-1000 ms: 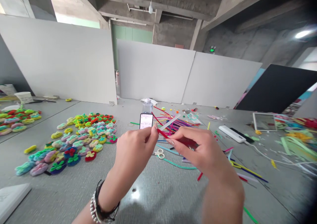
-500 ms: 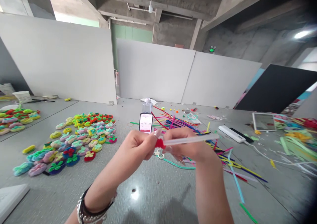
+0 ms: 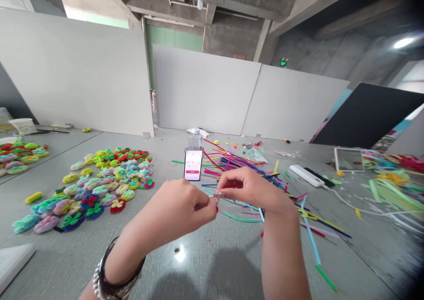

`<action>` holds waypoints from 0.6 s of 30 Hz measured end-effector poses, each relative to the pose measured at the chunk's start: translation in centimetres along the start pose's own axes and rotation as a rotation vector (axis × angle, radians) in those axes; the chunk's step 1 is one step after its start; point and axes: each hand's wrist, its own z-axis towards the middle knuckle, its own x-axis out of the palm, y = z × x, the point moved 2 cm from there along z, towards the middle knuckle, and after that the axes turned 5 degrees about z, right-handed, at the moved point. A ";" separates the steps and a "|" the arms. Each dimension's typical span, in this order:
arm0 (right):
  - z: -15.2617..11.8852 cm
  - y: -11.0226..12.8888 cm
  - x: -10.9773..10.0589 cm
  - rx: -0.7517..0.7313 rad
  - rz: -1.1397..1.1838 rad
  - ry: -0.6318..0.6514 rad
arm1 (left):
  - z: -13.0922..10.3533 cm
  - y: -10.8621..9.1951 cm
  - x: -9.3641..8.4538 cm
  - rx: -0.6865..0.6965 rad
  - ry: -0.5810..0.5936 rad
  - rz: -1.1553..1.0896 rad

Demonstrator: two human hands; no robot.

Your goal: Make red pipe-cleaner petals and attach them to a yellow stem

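Observation:
My left hand (image 3: 180,205) is closed in a pinch in front of the phone. A small red fuzzy bit (image 3: 217,209), looking like pipe cleaner, peeks out by its thumb; most of that piece is hidden in the fingers. My right hand (image 3: 250,189) is also pinched, its fingertips meeting those of the left. Between the fingertips something pale and thin shows, too small to make out. Loose pipe cleaners (image 3: 241,161) in many colours lie on the table behind and beside my right hand. A turquoise pipe cleaner (image 3: 240,218) lies below the hands.
A phone (image 3: 192,166) showing a timer leans on a clear bottle (image 3: 195,137). Fuzzy flower pieces (image 3: 109,183) are heaped at left. A white power bank (image 3: 306,176) with a cable lies at right, near a tablet (image 3: 349,159). White panels (image 3: 205,88) stand behind.
The long pale strip that stuck out rightward across my right hand no longer shows. My left hand has turned knuckles up, covering most of the red piece. The view has shifted slightly.

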 end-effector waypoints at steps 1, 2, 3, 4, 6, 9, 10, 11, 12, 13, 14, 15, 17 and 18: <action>0.0 0.0 0.0 0.020 -0.031 -0.066 | 0.2 0.1 0.0 -0.034 -0.046 0.078; 0.0 0.1 0.1 0.036 -0.065 -0.136 | 0.4 0.3 0.0 -0.075 -0.084 0.148; 0.0 0.3 0.2 0.044 -0.099 -0.204 | 0.7 0.5 0.0 -0.120 -0.110 0.207; 0.0 0.5 0.3 0.042 -0.129 -0.271 | 1.0 0.7 0.0 -0.163 -0.127 0.254; -0.1 1.0 0.8 0.005 -0.169 -0.388 | 1.6 1.1 0.0 -0.243 -0.158 0.314; -0.1 1.8 1.9 -0.084 -0.162 -0.467 | 2.3 1.8 0.2 -0.359 -0.241 0.335; -0.1 2.0 2.3 -0.113 -0.145 -0.468 | 2.4 2.0 0.2 -0.392 -0.278 0.331; 0.0 2.3 2.7 -0.144 -0.122 -0.469 | 2.4 2.2 0.2 -0.419 -0.315 0.323; 0.0 2.5 3.0 -0.172 -0.090 -0.474 | 2.4 2.3 0.2 -0.438 -0.358 0.311; 0.1 2.6 3.2 -0.197 -0.055 -0.489 | 2.3 2.4 0.1 -0.447 -0.406 0.295; 0.1 2.7 3.4 -0.217 -0.021 -0.509 | 2.2 2.5 0.0 -0.446 -0.459 0.275; 0.1 2.8 3.5 -0.234 0.007 -0.532 | 2.0 2.5 -0.2 -0.440 -0.515 0.248; 0.2 2.7 3.6 -0.244 0.029 -0.549 | 1.6 2.6 -0.6 -0.411 -0.616 0.172; 0.2 2.7 3.6 -0.241 0.020 -0.536 | 1.4 2.6 -0.8 -0.392 -0.659 0.126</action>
